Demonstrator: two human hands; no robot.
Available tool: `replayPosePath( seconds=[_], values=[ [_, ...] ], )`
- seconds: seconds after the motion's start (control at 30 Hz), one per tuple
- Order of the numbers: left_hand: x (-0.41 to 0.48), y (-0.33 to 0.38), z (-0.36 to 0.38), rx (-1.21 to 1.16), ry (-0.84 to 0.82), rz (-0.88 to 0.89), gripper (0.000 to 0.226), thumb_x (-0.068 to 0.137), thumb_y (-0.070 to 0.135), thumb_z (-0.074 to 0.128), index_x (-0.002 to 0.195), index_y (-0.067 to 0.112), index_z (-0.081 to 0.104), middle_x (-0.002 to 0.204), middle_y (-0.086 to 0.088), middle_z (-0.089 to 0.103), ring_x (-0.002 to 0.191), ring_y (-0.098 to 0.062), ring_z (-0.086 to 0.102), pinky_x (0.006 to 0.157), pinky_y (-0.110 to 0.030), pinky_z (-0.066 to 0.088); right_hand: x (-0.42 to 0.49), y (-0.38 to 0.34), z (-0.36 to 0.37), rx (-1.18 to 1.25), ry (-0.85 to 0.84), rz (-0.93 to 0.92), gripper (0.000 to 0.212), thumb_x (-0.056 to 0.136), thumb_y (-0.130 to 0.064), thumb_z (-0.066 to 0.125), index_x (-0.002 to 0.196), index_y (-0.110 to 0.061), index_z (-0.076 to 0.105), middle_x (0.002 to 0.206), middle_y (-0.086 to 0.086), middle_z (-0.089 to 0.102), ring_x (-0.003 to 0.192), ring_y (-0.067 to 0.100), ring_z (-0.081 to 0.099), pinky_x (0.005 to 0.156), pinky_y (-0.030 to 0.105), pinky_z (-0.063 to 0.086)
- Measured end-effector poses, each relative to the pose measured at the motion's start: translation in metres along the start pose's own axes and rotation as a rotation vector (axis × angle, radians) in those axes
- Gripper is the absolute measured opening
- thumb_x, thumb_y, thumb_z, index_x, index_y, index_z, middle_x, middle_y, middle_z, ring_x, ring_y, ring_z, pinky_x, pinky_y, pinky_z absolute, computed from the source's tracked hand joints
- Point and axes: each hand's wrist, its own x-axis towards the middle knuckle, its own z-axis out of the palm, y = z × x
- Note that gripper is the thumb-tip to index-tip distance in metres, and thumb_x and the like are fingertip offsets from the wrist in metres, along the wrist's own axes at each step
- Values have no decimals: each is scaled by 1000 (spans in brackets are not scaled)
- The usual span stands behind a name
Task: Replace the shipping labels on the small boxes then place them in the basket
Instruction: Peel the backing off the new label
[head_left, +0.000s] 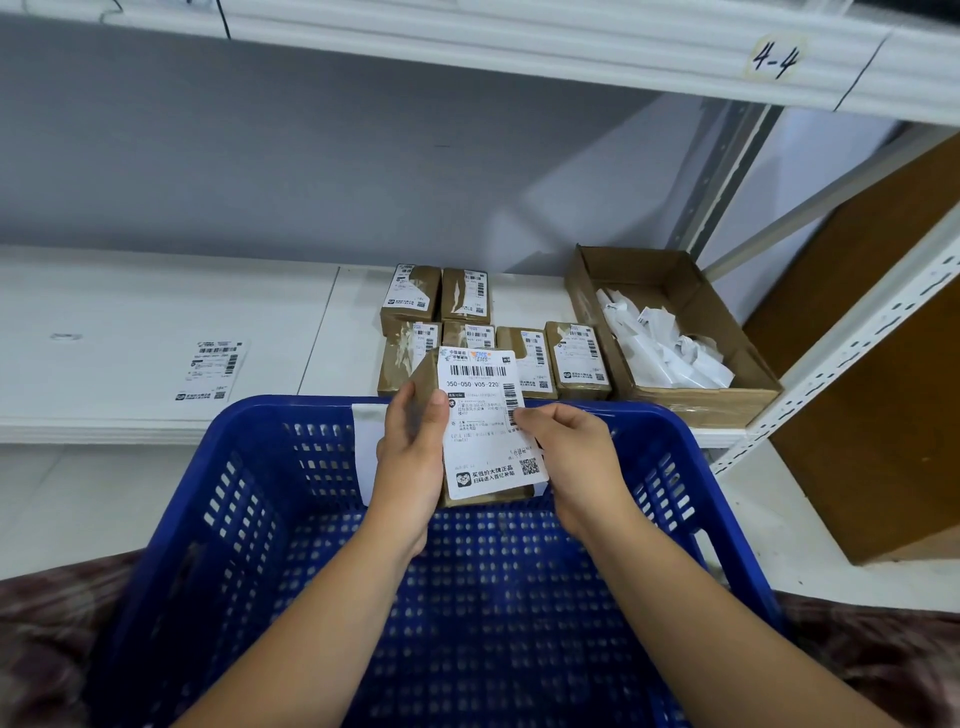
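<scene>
Basket (234, 519) floor open from above; boxes (576, 358), carton (701, 408) crowd shelf (156, 312) right; loose label (213, 369) lies left.

Lighting is even, cool and moderately bright, with no hard glare. Print on the label (485, 415) between the fingers (550, 422) is sharp. Beyond the fingers, a soft shadow falls across the back wall (260, 156) under the upper shelf (519, 57). Wide-angle distortion bends the shelf edges; the corners below the fingers are blurred.

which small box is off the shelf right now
The small box held between the left hand and right hand above the blue basket; the other six boxes sit on the white shelf.
</scene>
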Motion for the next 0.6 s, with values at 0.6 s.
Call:
replayPosePath(
  seconds=[0.6],
  values=[
    [-1, 3, -1, 1, 46, -52, 50, 89, 43, 56, 135, 37, 39, 108, 1, 68, 87, -12, 69, 71, -35, 58, 5, 4, -1, -164, 16, -64, 21, 92, -15, 63, 72, -14, 68, 84, 12, 75, 83, 30, 73, 79, 51, 59]
  ],
)
